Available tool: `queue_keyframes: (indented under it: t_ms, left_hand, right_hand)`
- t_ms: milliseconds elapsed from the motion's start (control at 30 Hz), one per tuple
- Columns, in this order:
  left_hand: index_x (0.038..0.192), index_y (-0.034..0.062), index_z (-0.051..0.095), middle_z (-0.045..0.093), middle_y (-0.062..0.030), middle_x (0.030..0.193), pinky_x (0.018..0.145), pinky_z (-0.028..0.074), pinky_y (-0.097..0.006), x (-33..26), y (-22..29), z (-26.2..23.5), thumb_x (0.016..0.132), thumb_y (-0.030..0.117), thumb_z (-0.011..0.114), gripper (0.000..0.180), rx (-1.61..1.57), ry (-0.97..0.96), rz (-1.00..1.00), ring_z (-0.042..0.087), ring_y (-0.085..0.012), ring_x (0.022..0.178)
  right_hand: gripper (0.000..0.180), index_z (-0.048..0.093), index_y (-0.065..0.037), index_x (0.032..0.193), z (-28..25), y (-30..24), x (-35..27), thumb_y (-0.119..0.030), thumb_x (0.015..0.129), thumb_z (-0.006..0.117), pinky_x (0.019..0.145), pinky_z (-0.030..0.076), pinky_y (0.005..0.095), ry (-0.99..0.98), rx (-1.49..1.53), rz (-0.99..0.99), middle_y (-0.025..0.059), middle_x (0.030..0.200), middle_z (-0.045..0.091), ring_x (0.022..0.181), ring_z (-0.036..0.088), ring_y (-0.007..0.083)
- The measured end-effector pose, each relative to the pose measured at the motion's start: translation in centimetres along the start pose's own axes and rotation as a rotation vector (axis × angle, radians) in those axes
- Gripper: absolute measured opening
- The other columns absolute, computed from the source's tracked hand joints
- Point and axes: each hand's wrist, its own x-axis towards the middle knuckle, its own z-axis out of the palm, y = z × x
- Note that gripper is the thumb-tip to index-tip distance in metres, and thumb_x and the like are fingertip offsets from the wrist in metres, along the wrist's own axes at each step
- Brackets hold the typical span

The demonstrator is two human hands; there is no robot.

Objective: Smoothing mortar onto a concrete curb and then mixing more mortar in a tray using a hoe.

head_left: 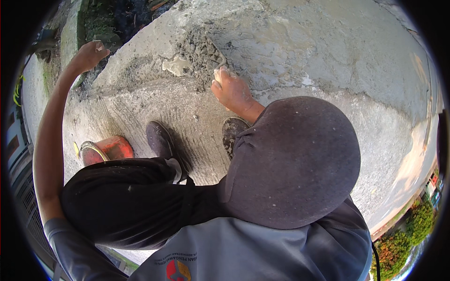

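Note:
My right hand (230, 89) is closed round the handle of a trowel (221, 59), whose thin metal neck bends forward from my fingers. Its blade lies among lumpy wet grey mortar (199, 54) and is hard to tell apart from it. My left hand (90, 56) is raised at the far left, beside the dark ditch. Its fingers are loosely curled, and nothing shows in them. A small pale puddle (176, 66) lies just left of the mortar heap.
A red bucket (115, 148) with a worn rim stands left of my shoes (161, 140). Beyond the slab's far left edge drops a dark ditch (129, 18). Smeared wet mortar (300, 42) spreads right, above rough dry concrete (206, 154). My knee (295, 159) stands close below my right hand.

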Motion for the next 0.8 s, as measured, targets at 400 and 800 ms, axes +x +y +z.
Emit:
queue_keyframes:
  t_ms: [400, 800]
  left_hand:
    - [0.11, -0.0004, 0.066, 0.07, -0.0212, 0.101, 0.082, 0.053, -0.046, -8.7, 5.5, -5.1, 0.099, 0.039, 0.059, 0.041, -0.098, 0.07, 0.038, 0.069, -0.0322, 0.095]
    - [0.112, -0.0008, 0.064, 0.067, -0.0186, 0.106, 0.09, 0.054, -0.046, -19.2, 24.2, -6.5, 0.095, 0.03, 0.064, 0.035, -0.395, 0.054, 0.726, 0.067, -0.037, 0.1]
  right_hand:
    - [0.048, 0.057, -0.004, 0.134, -10.8, -2.0, 5.9, -0.027, 0.091, 0.059, 0.081, 0.053, 0.0469, -0.217, -0.16, 0.125, 0.0226, 0.103, 0.07, 0.093, 0.069, 0.0359]
    - [0.04, 0.06, -0.003, 0.121, -23.9, -0.3, 7.7, -0.028, 0.09, 0.062, 0.079, 0.055, 0.0459, -0.102, -0.562, -0.042, 0.0192, 0.103, 0.07, 0.091, 0.069, 0.0357]
